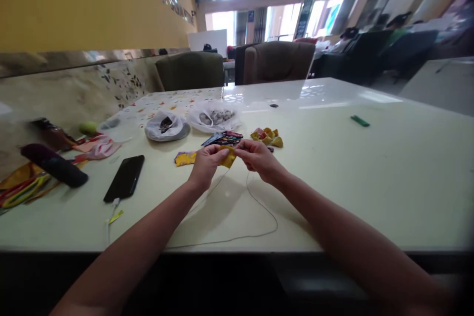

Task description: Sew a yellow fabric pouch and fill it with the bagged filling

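Note:
My left hand [207, 165] is closed in a pinch on a small piece of yellow cloth [228, 158]. Fingers of my right hand [257, 159] are pinched together at the cloth's right edge; whatever sits between their tips is too small to make out. A thin dark thread [259, 202] hangs below both hands and loops over the white table [333, 192]. Just beyond the hands lie a pile of dark, shiny packets [222, 138] and a cluster of folded yellow cloth pieces [272, 137]. A yellow and purple strip [185, 159] rests left of my left hand.
Two white plastic bags, one with dark contents [166, 128] and one with greyish lumps [217, 116], stand behind. Leftward are a phone [125, 177] on a cable, a dark cylindrical object [55, 165] and coloured cords [27, 190]. A green object [360, 120] lies far right.

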`<state>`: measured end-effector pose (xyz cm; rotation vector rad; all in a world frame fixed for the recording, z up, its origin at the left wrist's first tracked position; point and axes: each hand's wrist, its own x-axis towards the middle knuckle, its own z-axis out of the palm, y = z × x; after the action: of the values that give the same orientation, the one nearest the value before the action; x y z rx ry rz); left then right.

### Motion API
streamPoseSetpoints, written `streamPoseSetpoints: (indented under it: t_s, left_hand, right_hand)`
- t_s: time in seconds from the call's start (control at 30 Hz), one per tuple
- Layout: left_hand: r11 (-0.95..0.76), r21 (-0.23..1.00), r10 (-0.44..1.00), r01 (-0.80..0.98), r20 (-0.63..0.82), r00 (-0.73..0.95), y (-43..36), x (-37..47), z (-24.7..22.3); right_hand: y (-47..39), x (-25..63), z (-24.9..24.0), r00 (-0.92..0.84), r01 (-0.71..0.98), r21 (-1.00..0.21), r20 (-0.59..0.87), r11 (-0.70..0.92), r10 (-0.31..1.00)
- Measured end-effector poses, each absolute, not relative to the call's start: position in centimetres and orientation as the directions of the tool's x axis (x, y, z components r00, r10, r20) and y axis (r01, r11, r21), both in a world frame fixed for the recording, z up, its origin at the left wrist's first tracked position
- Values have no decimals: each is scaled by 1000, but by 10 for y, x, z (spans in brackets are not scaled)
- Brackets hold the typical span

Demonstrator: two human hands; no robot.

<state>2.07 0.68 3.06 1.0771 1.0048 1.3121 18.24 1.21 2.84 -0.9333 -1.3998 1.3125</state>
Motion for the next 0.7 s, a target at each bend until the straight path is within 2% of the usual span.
streamPoseSetpoints:
  t_s: [0.17,0.33,0.47,0.53,0.7]
  left_hand:
    - [46,965,997,-259,-29,71,6,21,18]
    - [16,970,1000,-242,-18,-4,9,16,8]
    - [-27,982,1000,-189,23,-20,8,14,3]
    - [-56,984,998,-170,54,-15,5,15,4]
    - [-83,986,996,-142,86,10,0,18,8]
  right_hand:
    - [12,187,21,-212,-2,-988,154,157,965]
    - [11,190,20,-129,129,-954,253,269,959]
    - [7,191,22,-200,299,-825,438,480,876]
    - [6,190,23,-240,346,-766,486,541,841]
    - [4,186,19,-231,383,-760,471,525,851]
